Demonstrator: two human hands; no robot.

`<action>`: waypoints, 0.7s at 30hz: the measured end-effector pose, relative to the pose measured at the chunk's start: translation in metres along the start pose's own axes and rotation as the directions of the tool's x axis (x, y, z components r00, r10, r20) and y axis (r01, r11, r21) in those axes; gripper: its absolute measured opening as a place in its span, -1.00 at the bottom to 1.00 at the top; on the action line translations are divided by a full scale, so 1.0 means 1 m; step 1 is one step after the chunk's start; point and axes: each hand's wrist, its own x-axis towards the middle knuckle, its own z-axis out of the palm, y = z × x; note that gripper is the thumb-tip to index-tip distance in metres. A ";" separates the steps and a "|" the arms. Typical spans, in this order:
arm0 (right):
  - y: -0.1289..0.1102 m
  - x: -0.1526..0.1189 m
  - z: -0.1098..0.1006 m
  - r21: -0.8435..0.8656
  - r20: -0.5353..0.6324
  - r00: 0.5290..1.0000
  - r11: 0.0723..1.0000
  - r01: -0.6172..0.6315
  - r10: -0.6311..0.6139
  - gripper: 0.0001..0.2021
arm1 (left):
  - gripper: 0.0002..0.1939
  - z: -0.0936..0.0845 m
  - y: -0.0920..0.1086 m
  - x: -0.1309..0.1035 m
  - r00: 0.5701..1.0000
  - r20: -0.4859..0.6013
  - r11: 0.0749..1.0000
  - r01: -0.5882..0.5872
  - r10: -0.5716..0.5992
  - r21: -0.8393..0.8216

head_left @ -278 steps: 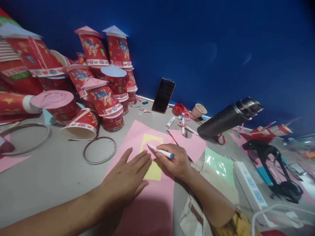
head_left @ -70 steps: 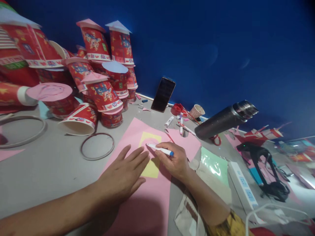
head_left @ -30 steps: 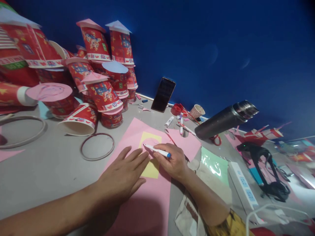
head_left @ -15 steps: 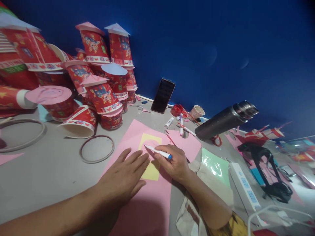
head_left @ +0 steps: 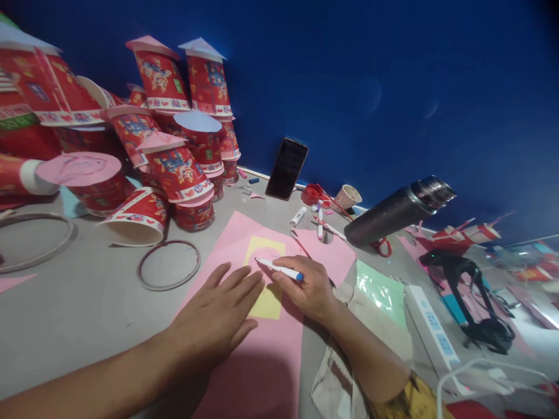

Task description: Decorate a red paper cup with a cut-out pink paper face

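My right hand (head_left: 309, 286) grips a white marker (head_left: 279, 268) with a blue end, its tip down at the upper left part of a yellow paper (head_left: 268, 302). A faint pink curved mark shows near the top of that paper. The yellow piece lies on a large pink sheet (head_left: 253, 372). My left hand (head_left: 220, 311) rests flat with fingers spread, its fingertips over the left edge of the yellow paper. Part of the yellow paper is hidden under both hands.
Red paper cups (head_left: 174, 169) with paper tops are stacked at the left, near a ring (head_left: 169, 285). A phone (head_left: 287, 169) leans on the blue wall. Rightward are a dark flask (head_left: 384, 215), a green sheet (head_left: 382, 294), a power strip (head_left: 432, 326) and a black strap (head_left: 463, 279).
The whole view has shifted slightly, so things sit a little further left. Both hands keep nearly the same pose, and the marker tip stays on the yellow paper.
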 end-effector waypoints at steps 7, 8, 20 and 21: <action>-0.001 0.000 -0.010 0.076 -0.029 0.994 0.992 -0.098 0.101 -0.85 | -0.41 0.002 -0.002 -0.003 1.000 0.005 1.000 -0.004 0.003 0.021; -0.001 0.000 -0.010 0.088 -0.029 0.992 0.989 -0.116 0.119 -0.85 | -0.41 0.001 -0.002 -0.002 1.000 0.007 1.000 -0.006 0.006 0.022; -0.003 0.002 -0.005 0.095 0.016 0.989 0.984 -0.150 0.150 -0.83 | -0.44 -0.003 -0.002 0.000 1.000 0.021 1.000 -0.012 0.012 0.014; -0.003 0.002 -0.006 0.094 0.017 0.987 0.983 -0.160 0.160 -0.83 | -0.44 -0.002 -0.002 0.000 1.000 0.022 1.000 -0.013 0.012 0.015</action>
